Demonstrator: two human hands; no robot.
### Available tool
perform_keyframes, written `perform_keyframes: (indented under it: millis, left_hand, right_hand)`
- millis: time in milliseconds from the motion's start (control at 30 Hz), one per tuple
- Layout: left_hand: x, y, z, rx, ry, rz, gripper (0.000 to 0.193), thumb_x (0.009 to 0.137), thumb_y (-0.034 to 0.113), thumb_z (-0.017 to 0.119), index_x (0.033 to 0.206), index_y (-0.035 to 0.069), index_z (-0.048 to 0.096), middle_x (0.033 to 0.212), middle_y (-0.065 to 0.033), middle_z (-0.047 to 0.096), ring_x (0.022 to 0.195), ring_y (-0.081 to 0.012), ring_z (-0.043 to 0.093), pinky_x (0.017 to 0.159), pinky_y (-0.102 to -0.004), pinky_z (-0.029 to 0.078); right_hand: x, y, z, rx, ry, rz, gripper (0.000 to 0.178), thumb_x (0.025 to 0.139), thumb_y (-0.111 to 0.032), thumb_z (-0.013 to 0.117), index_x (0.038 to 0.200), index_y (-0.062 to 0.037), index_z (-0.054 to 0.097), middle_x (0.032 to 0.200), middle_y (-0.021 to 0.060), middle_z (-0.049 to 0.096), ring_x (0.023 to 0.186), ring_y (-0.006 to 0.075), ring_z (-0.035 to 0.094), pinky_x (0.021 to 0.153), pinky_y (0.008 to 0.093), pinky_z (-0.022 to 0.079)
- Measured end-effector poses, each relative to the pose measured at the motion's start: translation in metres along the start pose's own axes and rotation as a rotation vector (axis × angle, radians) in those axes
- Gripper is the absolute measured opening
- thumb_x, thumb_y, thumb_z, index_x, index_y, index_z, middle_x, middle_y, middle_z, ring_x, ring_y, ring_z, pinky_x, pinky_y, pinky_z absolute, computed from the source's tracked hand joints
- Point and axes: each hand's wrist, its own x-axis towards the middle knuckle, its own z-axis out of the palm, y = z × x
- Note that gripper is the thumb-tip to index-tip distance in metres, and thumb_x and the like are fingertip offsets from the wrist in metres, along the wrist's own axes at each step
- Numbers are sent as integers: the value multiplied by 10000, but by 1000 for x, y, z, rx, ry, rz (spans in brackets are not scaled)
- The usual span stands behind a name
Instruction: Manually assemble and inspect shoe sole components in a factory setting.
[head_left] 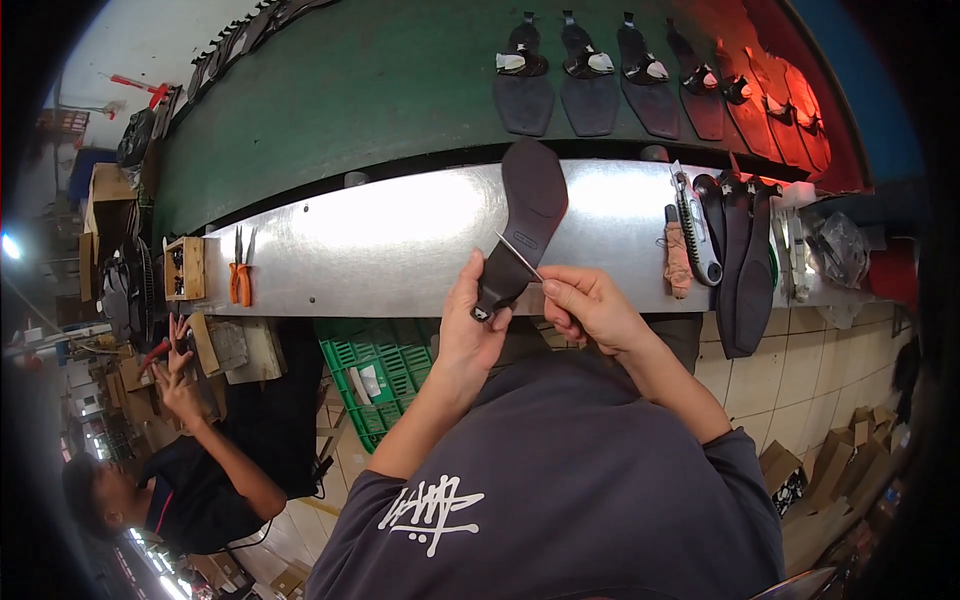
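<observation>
My left hand (468, 325) is closed around the heel end of a black shoe sole (535, 190), which points away from me over the metal ledge. A small black strap or buckle piece (482, 313) shows at that end. Between the fingertips of my right hand (595, 308) is pinched a thin pointed metal tool (518, 256), lying slantwise across the sole's underside. Its handle end is hidden in my fingers, so the exact kind does not show.
Orange-handled pliers (241, 283) and a wooden box (184, 268) occupy the ledge's left end. Rightward lie a cloth-wrapped tool (677, 258), a utility knife (694, 220) and stacked black soles (738, 270). Sandals (590, 105) line the green belt (350, 90). A co-worker (200, 470) works at left.
</observation>
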Motion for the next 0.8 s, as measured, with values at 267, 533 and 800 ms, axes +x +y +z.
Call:
perform_keyframes:
  millis: [267, 533, 800]
  left_hand:
    - [13, -1, 11, 301, 146, 633, 524, 994, 473, 454, 831, 8, 633, 672, -30, 609, 548, -74, 527, 488, -217, 405]
    - [8, 3, 9, 367, 45, 743, 574, 991, 475, 458, 720, 0, 632, 660, -32, 619, 563, -71, 537, 529, -206, 413]
    - [3, 11, 19, 231, 114, 564, 636, 976, 548, 416, 666, 25, 601, 602, -40, 585, 513, -97, 528, 500, -215, 410]
  right_hand:
    - [-8, 14, 20, -119, -47, 10, 509, 986, -148, 502, 1451, -71, 307, 641, 5, 542, 494, 46, 437, 441, 182, 333]
    - [-6, 0, 7, 211, -126, 76, 378, 992, -196, 511, 1343, -65, 460, 622, 8, 481, 482, 53, 409, 423, 194, 320]
    - [-18, 6, 20, -905, 191, -638, 66, 896, -56, 606, 946, -14, 597, 698, 82, 619, 557, 197, 589, 516, 313, 449]
